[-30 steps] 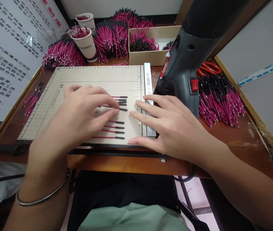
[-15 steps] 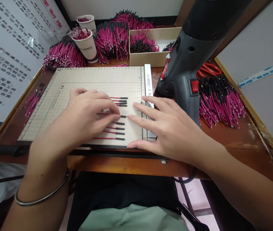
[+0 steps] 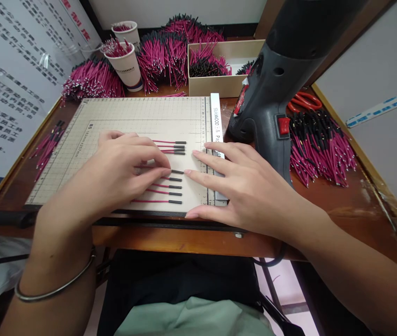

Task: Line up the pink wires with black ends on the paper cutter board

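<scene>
Clock centre: black sleeve of the held wire, on the gridded board point(image 3: 145, 112).
Loose wires, 9 to 10 o'clock: a small sheaf point(image 3: 49, 144) lay on the counter point(image 3: 338, 210), just beside the board's left edge.
Left hand, 9 o'clock: the left hand point(image 3: 124, 161) rested over the board; thumb and index finger were together, pinching the held wire.
Paper cup, 11 o'clock: the near cup point(image 3: 124, 70) stood upright, full of pink wires, with a heap on either side.
Held wire, centre: the held wire point(image 3: 177, 172) lay low over the board, black sleeve pointing to about 3 o'clock, pink part mostly hidden by the fingers.
Wire row, 12 and 6 o'clock: upper wires point(image 3: 180, 143) lay bunched close; lower wires point(image 3: 175, 202) were more evenly spaced, sleeve ends roughly level.
Open box, 1 o'clock: the box point(image 3: 215, 86) held more wires behind the board.
Right hand, 3 o'clock: the right hand point(image 3: 250, 186) had its fingers spread, clamped on nothing; index fingertip was at the sleeve's end, contact not certain.
Grey tool, 2 o'clock: the tool point(image 3: 271, 107) stood beside the board, untouched.
Step in hand: judged to be placing and squaring one wire in the row.
Next move: judged to call for levelling the sleeve end against the right index fingertip, then a gentle release without nudging neighbours.
</scene>
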Tool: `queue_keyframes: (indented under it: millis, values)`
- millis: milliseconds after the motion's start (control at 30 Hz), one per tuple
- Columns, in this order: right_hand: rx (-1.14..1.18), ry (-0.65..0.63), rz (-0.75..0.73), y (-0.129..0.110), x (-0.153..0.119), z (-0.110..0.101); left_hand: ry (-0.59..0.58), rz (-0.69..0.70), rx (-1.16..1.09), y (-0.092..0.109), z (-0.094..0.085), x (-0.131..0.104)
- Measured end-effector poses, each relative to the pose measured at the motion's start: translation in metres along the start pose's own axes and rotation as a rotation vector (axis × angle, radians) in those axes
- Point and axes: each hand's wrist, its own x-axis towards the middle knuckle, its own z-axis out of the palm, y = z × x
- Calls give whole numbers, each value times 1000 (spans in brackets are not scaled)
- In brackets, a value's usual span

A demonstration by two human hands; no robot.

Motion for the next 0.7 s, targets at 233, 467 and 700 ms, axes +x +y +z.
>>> queue_keyframes:
  millis: [233,467,700]
  values:
    - [-10,8,-5,0,0,0,4,1,17,-2,1,1]
    - [-10,-1,-9,0,1,-1,2,2,23,-3,1,0]
    - [-6,9,-19,1,1,0,15,16,19,-5,2,0]
